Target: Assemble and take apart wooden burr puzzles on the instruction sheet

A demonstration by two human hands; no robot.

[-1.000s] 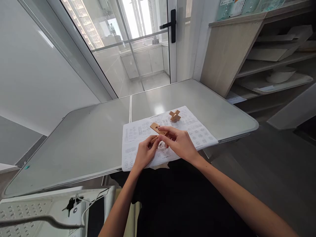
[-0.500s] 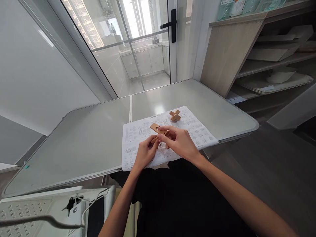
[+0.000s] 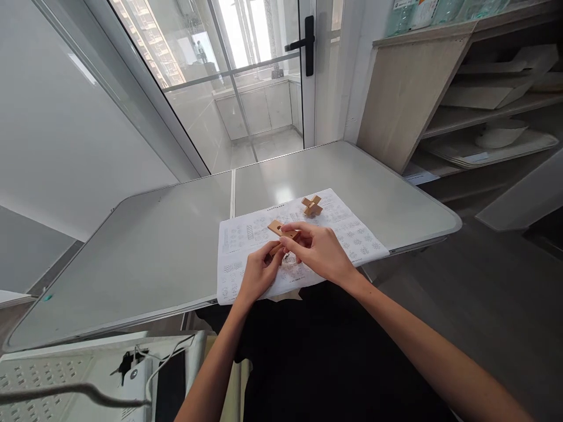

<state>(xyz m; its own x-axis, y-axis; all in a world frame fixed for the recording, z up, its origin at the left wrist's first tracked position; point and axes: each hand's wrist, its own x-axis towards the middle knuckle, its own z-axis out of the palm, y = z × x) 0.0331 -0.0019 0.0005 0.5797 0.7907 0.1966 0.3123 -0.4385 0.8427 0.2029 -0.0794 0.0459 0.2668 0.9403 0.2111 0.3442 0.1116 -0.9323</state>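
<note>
Both my hands meet over a printed instruction sheet (image 3: 352,234) on the grey table (image 3: 153,246). My right hand (image 3: 321,252) pinches a flat wooden puzzle piece (image 3: 278,229) with a hole in it, fingers closed on it. My left hand (image 3: 258,274) is closed too, its fingertips pinching a second small wooden piece (image 3: 275,249) just below the first; most of it is hidden. A small assembled wooden cross puzzle (image 3: 312,205) lies on the sheet beyond my hands, untouched.
A glass door (image 3: 264,76) with a black handle stands behind the table. Wooden shelves (image 3: 461,99) with flat items rise at the right. A white device with cables (image 3: 132,369) sits at the lower left, below the table's near edge.
My right hand has shifted slightly, and the flat wooden piece has tipped a little nearer to my left fingertips. Everything else stays put.
</note>
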